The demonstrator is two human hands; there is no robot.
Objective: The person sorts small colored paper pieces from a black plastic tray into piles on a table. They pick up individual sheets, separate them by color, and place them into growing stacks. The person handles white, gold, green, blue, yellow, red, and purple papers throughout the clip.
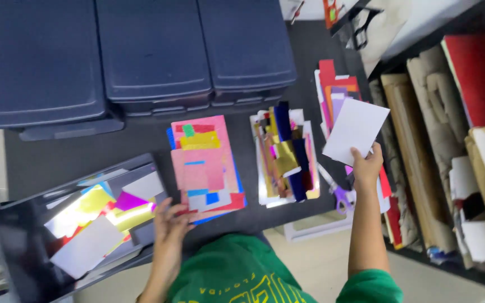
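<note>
Pinching a white card (355, 131), the right hand (366, 166) lifts it above the scissors (335, 191); the left hand (169, 223) rests loosely open against the pink paper stack (206, 165) beside the tray (21, 224).

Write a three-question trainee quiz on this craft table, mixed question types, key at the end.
1. True or false: the right hand holds a white sheet above the table.
2. Which thing lies just left of the right wrist? A) purple-handled scissors B) a stapler C) a glue bottle
3. Fill in: the left hand touches the lower edge of the ____ paper stack, beside the open drawer of scraps.

Key: 1 true. 2 A. 3 pink-topped; that stack lies left of the foil and gold pile and in front of three dark bins.
</note>
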